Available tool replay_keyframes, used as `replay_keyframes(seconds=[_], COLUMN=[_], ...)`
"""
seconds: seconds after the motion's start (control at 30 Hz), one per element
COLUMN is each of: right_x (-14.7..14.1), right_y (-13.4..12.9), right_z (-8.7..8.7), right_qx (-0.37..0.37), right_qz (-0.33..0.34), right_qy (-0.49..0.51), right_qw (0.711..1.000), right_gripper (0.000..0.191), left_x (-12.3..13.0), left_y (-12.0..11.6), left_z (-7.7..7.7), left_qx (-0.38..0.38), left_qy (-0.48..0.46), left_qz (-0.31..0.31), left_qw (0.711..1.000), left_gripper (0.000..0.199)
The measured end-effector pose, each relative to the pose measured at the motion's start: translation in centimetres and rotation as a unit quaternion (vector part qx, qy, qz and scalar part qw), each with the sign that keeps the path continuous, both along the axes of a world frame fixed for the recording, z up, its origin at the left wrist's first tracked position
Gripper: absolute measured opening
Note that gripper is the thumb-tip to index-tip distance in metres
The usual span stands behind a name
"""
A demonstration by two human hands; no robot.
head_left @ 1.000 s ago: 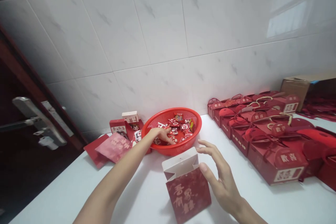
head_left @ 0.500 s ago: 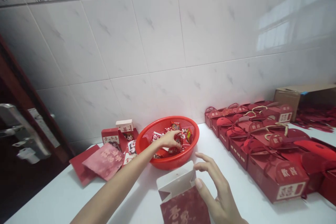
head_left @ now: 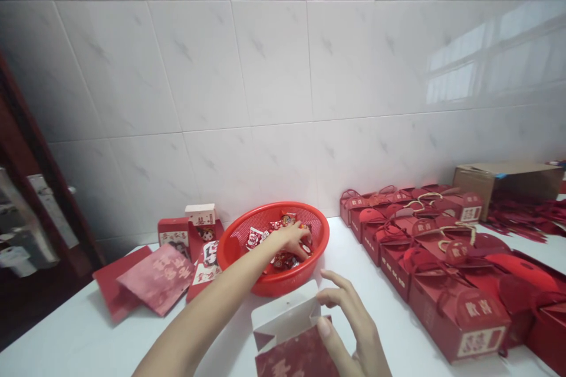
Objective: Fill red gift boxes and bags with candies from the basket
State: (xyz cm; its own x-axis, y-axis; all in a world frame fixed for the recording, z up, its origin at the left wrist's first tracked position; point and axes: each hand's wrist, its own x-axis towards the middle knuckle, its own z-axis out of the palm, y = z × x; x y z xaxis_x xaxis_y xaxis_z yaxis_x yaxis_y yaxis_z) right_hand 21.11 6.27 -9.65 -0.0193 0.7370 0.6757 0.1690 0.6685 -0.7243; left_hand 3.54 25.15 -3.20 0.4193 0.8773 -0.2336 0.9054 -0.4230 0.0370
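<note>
My left hand (head_left: 294,240) reaches into a red plastic basket (head_left: 274,288), its fingers bent down among wrapped candies (head_left: 255,238); whether it grips one is hidden. In front of the basket stands a dark red paper box (head_left: 296,356) with its white-lined top open. My right hand (head_left: 349,321) pinches the right edge of that box between thumb and finger, the other fingers raised.
Rows of closed red gift boxes (head_left: 460,315) fill the right side. Behind them a cardboard box (head_left: 475,184) holds dark red items. Red envelopes (head_left: 157,280) and small red boxes (head_left: 174,232) lie left of the basket. A tiled wall (head_left: 274,70) stands behind.
The view has shifted, so the table's things appear slightly lower and further left. My left hand is still in the basket, its fingers lower among the candies. My right hand stays on the box.
</note>
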Motion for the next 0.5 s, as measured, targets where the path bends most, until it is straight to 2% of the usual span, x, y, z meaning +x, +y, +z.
replay_keyframes(seconds=[0.07, 0.13, 0.27, 0.4, 0.5], right_x=[-0.1, -0.2, -0.3, -0.2, 0.0], right_y=[0.0, 0.0, 0.0, -0.3, -0.6], right_z=[0.0, -0.1, -0.4, -0.1, 0.3], right_qx=[0.006, 0.010, 0.010, -0.001, -0.001], right_qz=[-0.006, -0.005, -0.001, 0.001, 0.004], right_qy=[-0.002, -0.006, -0.009, -0.010, -0.019], right_qw=[1.000, 1.000, 1.000, 1.000, 1.000], right_gripper=[0.025, 0.025, 0.023, 0.022, 0.021], left_x=[-1.4, -2.8, -5.6, -8.1, -8.6], left_y=[0.1, -0.1, -0.6, -0.7, -0.5], left_z=[0.2, 0.6, 1.3, 2.5, 3.3], left_qx=[-0.014, -0.019, -0.012, -0.057, -0.069], left_qy=[-0.006, -0.007, 0.011, 0.058, 0.052], left_qz=[0.039, 0.063, 0.085, 0.130, 0.123], left_qw=[0.999, 0.998, 0.996, 0.988, 0.989], left_gripper=[0.075, 0.077, 0.050, 0.023, 0.021])
